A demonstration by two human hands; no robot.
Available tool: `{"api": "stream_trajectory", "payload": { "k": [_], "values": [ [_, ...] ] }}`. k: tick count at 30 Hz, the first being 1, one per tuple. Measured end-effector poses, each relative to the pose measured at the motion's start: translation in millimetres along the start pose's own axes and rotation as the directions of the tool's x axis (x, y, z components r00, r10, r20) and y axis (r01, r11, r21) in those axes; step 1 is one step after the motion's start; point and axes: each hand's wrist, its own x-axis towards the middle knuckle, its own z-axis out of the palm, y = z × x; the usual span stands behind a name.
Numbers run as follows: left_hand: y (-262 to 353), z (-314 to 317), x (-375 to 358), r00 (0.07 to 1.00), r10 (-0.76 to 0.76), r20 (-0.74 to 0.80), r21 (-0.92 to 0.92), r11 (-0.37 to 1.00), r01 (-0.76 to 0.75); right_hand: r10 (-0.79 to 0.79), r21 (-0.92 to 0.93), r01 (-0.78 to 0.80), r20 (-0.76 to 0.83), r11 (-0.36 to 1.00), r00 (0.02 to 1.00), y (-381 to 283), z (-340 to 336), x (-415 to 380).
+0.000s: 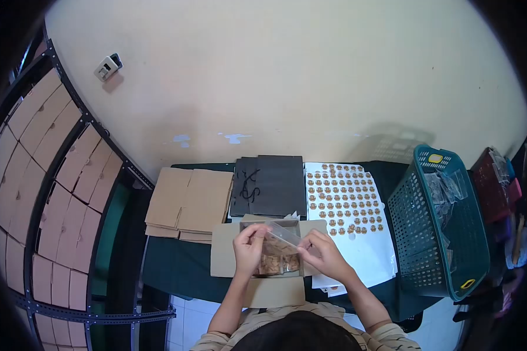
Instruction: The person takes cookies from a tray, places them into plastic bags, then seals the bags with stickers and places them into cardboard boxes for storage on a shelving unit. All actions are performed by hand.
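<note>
My left hand (249, 248) pinches one corner of a clear plastic bag (283, 237). The bag's other end is between the fingers and thumb of my right hand (327, 257), so it stretches slantwise between the two. Right below it stands an open cardboard box (222, 251) with its flaps folded outward. Inside the box lie clear packs of brown pieces (270, 265), partly hidden by the bag and my hands.
Flat cardboard pieces (187, 199) are stacked at the back left, beside black sheets (281, 184). White sheets with rows of round brown stickers (345, 199) lie right. A green basket (468, 234) holds plastic packs. Shelves of boxes (58, 228) line the left.
</note>
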Motion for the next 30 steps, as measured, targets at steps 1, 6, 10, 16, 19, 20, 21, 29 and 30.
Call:
{"api": "stream_trajectory", "payload": {
  "k": [1, 6, 10, 16, 19, 20, 21, 29, 30],
  "values": [
    [1.5, -0.3, 0.6, 0.997, -0.074, -0.015, -0.094, 0.993, 0.072, -0.001, 0.002, 0.001, -0.002, 1.000, 1.000, 8.2, -1.3, -2.3],
    [-7.3, -1.4, 10.5, 0.990, -0.131, 0.046, -0.297, 0.945, 0.139, 0.214, 0.604, -0.237, 0.111, 0.761, 0.970, 39.7, -2.8, -0.4],
    [-6.4, 21.3, 15.2, 0.954, -0.137, 0.265, -0.599, 0.753, 0.274, 0.220, 0.644, -0.334, 0.254, 0.688, 0.942, 51.8, 14.5, 7.2],
    [-8.1, 24.2, 24.7, 0.873, -0.275, 0.404, -0.695, 0.527, 0.488, 0.208, 0.720, -0.434, 0.385, 0.542, 0.899, 62.5, 32.6, 4.8],
    [-53.6, 9.1, 20.7, 0.882, -0.393, 0.259, -0.529, 0.706, 0.470, 0.393, 0.709, -0.444, 0.250, 0.548, 0.885, 85.3, 51.0, -2.5],
    [-85.8, 2.9, 14.6, 0.930, -0.345, 0.129, -0.309, 0.877, 0.368, 0.481, 0.637, -0.487, 0.201, 0.598, 0.853, 100.7, 62.6, -8.7],
    [-113.5, -3.3, 6.9, 0.966, -0.257, 0.018, -0.048, 0.965, 0.257, 0.481, 0.638, -0.487, 0.202, 0.597, 0.853, 110.5, 73.5, -14.4],
    [-153.9, -13.3, -61.5, 0.894, -0.273, 0.356, 0.814, 0.560, -0.153, 0.405, -0.105, -0.436, -0.229, 0.894, 0.885, 124.1, 137.0, -37.0],
    [-151.9, -12.2, -62.4, 0.888, -0.310, 0.340, 0.834, 0.535, -0.133, 0.433, -0.060, -0.458, -0.238, 0.887, 0.870, 120.7, 136.5, -35.8]
  ]
}}
